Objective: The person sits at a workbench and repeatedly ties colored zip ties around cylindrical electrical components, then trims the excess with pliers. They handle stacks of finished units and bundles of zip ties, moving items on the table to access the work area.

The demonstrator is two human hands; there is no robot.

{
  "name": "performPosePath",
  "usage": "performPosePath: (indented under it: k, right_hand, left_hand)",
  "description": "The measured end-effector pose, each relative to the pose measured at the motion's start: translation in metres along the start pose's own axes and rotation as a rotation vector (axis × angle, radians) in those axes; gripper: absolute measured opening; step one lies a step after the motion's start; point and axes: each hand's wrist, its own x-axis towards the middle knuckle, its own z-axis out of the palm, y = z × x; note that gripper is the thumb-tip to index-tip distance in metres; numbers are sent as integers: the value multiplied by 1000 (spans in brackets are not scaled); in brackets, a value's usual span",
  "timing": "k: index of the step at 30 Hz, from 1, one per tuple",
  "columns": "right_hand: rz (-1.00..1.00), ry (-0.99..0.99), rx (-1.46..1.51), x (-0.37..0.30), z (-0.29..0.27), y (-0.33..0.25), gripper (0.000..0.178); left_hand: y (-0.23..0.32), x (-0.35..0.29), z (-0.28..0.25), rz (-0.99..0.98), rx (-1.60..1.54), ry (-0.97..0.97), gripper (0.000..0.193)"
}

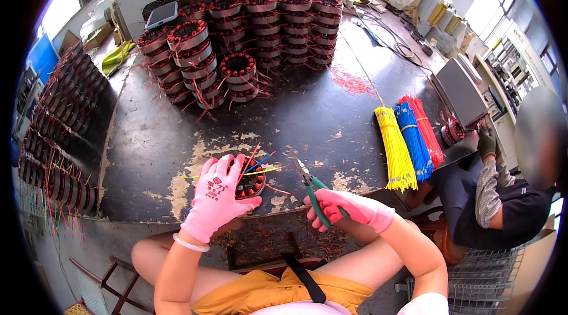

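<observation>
The left hand grips a round copper-wound motor stator at the worn black tabletop's near edge, its coloured leads apparently untrimmed, while the right hand clasps green-handled wire cutters; many stacked stators wait behind.

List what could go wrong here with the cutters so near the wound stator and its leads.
1. The cutters in the right hand point toward the left hand, which covers the stator; a slip might nick the glove.
2. Red, blue and yellow leads fan out close together, so the wrong one could get cut.
3. The stator sits near the worn table edge and may slide off if the grip loosens.
</observation>
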Motion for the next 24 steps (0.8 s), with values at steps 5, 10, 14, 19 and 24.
performPosePath:
  k: [5, 10, 14, 19, 24]
  right_hand:
    - [17, -1, -142, 6, 9, -7, 65]
    - [-4, 19, -139, 8, 11, -10, 63]
    - [-34, 59, -156, 5, 22, -15, 60]
    - [-75, 87, -226, 14, 12, -9, 57]
    - [-66, 96, -105, 14, 13, -14, 59]
  left_hand:
    - [-7, 5, -9, 107, -104, 32, 99]
    - [-9, 9, -6, 121, -136, 48, 96]
    - [-8, 7, -4, 116, -122, 47, 96]
    - [-7, 8, -1, 116, -108, 63, 96]
    - [4, 5, 1, -3, -74, 106, 94]
